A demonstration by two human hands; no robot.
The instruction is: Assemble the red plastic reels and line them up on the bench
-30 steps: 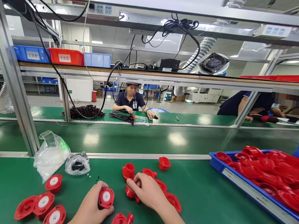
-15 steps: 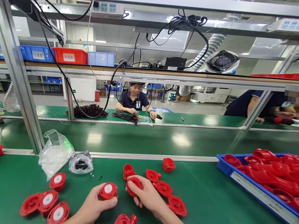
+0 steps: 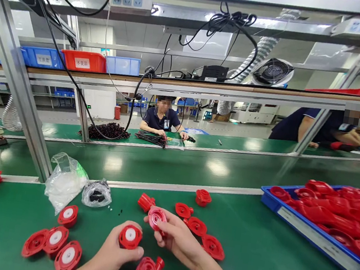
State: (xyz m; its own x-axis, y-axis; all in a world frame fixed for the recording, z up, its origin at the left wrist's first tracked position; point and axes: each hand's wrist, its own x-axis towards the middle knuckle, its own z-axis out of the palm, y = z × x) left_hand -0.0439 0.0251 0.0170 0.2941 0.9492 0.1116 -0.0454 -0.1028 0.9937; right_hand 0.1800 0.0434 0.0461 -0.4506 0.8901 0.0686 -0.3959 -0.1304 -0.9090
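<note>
Bright overhead light throws white glare on the green surface [image 3: 168,167]; upper-right corner darkens.

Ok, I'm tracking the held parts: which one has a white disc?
The red part in the left hand; its face shows a white disc. The other part, in the right hand, shows none.

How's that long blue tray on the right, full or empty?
Full, as far as shows: red plastic parts lie piled across the blue tray, hiding its floor. Its right end is outside the view.

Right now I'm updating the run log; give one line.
left hand: holds white-disc red part | right hand: holds red cover | blue tray: red pieces
</note>
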